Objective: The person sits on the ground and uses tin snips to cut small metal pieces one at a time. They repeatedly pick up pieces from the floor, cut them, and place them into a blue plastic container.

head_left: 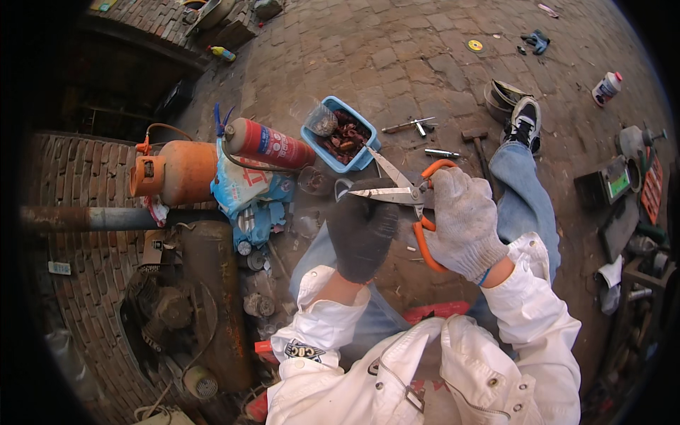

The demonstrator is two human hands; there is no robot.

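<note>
Orange-handled scissors (392,194) are gripped in my right hand (464,223), which wears a pale grey knit glove. Their blades stand apart and point to the left. My left hand (363,237), in a black glove, is closed just beside the lower blade, which overlaps its fingers. A grey curved loop (341,188) shows at the edge of the left fingers. What those fingers hold is mostly hidden. Beyond my hands sits a light blue plastic tub (362,162) with reddish-brown scraps (348,138) and a clear bag or cup in it.
At left lie a red fire extinguisher (269,144), an orange gas cylinder (188,172), a blue-white bag (244,188) and a rusty tank (216,304). A hammer (478,145) and metal tools (409,125) rest on the brick floor near my shoe (523,124). A black box (602,185) stands right.
</note>
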